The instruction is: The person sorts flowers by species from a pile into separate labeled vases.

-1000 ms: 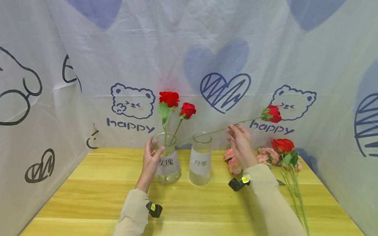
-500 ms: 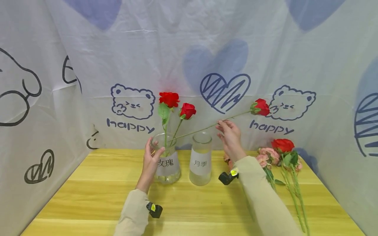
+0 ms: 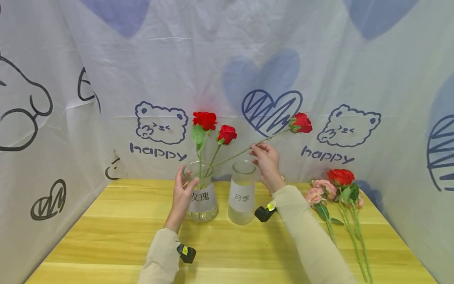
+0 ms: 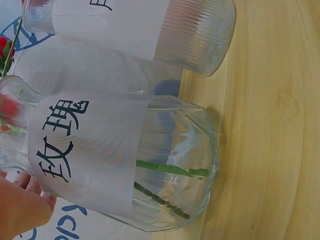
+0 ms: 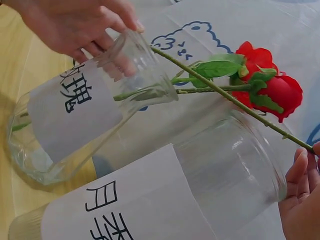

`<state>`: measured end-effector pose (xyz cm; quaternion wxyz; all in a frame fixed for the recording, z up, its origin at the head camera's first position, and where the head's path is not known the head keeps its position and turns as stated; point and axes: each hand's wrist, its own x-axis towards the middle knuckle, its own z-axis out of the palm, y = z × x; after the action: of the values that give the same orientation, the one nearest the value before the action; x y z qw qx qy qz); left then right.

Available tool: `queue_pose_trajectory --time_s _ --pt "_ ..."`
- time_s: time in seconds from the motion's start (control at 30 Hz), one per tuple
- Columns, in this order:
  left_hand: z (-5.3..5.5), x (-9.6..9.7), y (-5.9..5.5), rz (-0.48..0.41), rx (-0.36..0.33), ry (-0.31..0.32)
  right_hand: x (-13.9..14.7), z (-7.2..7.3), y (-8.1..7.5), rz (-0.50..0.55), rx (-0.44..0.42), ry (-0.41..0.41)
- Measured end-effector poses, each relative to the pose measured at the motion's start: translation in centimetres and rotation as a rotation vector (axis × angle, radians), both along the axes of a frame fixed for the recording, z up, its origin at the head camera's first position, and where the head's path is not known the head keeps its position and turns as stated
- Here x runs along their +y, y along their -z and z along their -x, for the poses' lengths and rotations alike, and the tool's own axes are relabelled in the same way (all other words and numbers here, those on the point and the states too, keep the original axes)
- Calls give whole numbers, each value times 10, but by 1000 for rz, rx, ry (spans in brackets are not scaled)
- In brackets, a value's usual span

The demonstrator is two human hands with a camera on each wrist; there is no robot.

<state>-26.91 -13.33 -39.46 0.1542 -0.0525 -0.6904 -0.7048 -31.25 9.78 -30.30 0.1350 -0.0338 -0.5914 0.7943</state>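
My left hand grips a clear glass vase around its neck. This vase bears a white paper label, and two red roses stand in it, their cut stems visible through the glass. My right hand pinches the thin stem of another red rose between thumb and fingers. That stem slants down to the left, its lower end at the held vase's mouth, while the bloom points up and right. A second labelled glass vase stands upright between the hands, beneath the slanting stem.
On the right of the wooden table lie pink flowers and a red flower, their green stems toward the front edge. A printed white cloth hangs close behind the vases.
My right hand has moved left, bringing the rose with it; its bloom has risen and the stem slants more steeply. The left hand stays on the vase. More pink blooms show at the right.
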Motion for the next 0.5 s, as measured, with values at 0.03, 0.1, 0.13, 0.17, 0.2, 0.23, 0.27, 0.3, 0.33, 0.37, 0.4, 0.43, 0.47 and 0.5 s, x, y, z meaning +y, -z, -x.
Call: queue_pose_trajectory --time_s 0.03,0.1,0.13,0.17,0.2,0.23,0.27,0.3,0.33,0.37,0.4,0.43,0.47,0.5 --pt "0 0 0 -1 0 0 -1 0 0 -21 2 2" --pt "-1 0 0 -2 3 3 -4 1 0 -72 12 7" --pt "-1 0 0 -1 4 3 -5 1 -1 -102 18 11" --pt "-2 0 0 0 4 3 -7 1 -1 -129 29 15" --pt "-2 0 0 1 4 4 -9 1 -2 -156 42 18" --pt "-2 0 -1 1 5 4 -11 1 -3 -183 55 22" --pt "-2 0 -1 1 5 5 -14 1 -4 -208 68 25" --pt "-2 0 -1 1 7 4 -16 1 -4 -233 82 25" --pt "-2 0 -1 0 7 4 -19 1 -5 -259 97 29" --pt "-2 0 -1 -1 6 5 -22 1 -6 -281 114 30" --pt "-2 0 -1 -1 7 5 -25 0 -7 -303 128 32" --pt "-2 0 -1 0 6 4 -29 0 -7 -323 140 31" --pt "-1 0 -1 1 5 4 -32 1 -7 -346 156 32" --pt "-1 0 0 2 4 3 -35 1 -8 -365 170 29"
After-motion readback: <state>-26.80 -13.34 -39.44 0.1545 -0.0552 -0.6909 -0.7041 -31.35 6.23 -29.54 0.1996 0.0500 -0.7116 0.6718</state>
